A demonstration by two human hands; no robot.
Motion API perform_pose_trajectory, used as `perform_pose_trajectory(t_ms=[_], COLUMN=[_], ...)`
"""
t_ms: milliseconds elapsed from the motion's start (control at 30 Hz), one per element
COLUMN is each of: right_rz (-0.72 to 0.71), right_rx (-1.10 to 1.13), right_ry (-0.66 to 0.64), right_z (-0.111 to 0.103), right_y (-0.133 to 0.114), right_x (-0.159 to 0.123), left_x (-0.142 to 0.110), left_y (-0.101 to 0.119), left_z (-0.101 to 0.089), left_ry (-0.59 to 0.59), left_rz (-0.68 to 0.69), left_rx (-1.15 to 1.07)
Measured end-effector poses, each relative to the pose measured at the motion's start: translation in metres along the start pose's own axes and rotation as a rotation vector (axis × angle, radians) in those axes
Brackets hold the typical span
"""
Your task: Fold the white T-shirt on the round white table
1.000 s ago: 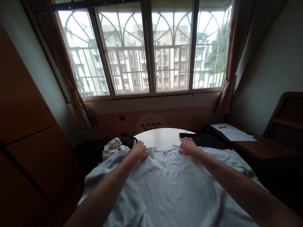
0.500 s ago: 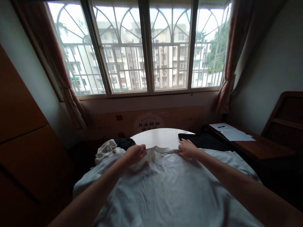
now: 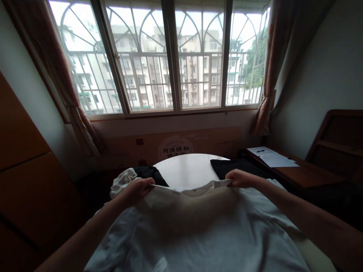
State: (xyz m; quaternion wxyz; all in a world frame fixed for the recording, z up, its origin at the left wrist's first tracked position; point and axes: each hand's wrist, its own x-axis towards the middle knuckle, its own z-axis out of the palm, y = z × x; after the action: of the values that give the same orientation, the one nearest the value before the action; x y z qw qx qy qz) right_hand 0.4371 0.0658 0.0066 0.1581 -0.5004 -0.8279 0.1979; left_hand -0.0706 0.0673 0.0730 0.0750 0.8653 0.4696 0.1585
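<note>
both hands spread wider, neckline pulled tight between them | left hand [image 3: 143, 186] and right hand [image 3: 237, 178] each pinching white shirt [image 3: 198, 230] | neck end's up and stretched, body still loose, no folds afaict | shirt's over the white table [image 3: 185, 168], short of its curved far edge | black cloth [image 3: 234, 165] on its right edge, barred windows [image 3: 171, 56] behind, room's pretty dim

Ahead of you, 2 curtains [image 3: 60, 71] flanked a barred window [image 3: 198, 75] above a printed brown panel [image 3: 212, 141]. On your right, white papers [image 3: 278, 158] lay on a wooden desk [image 3: 312, 177]; on your left stood an orange-brown cabinet [image 3: 19, 196].
</note>
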Motion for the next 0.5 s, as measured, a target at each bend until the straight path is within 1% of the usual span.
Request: perform_pose_trajectory(t_ms=[67,167,267,333,433,500], right_rz=[0.027,0.056,0.031,0.012,0.023,0.025], right_rx=[0.034,0.073,0.116,0.139,0.097,0.014], right_ry=[0.029,0.093,0.196,0.237,0.231,0.225], right_z=[-0.005,-0.006,-0.005,-0.01,-0.03,-0.05], right_y=[0.006,0.014,0.021,0.022,0.014,0.004], right_x=[-0.003,-0.009,-0.018,-0.024,-0.025,-0.017], left_x=[-0.001,-0.005,-0.009,-0.011,-0.003,0.011], left_y=[0.001,0.006,0.012,0.017,0.023,0.026], left_z=[-0.002,-0.004,-0.011,-0.02,-0.039,-0.052], left_ry=[0.052,0.104,0.134,0.13,0.111,0.1], left_rz=[-0.002,-0.024,-0.059,-0.083,-0.07,-0.028], left_rx=[-0.038,-0.072,-0.087,-0.096,-0.035,0.048])
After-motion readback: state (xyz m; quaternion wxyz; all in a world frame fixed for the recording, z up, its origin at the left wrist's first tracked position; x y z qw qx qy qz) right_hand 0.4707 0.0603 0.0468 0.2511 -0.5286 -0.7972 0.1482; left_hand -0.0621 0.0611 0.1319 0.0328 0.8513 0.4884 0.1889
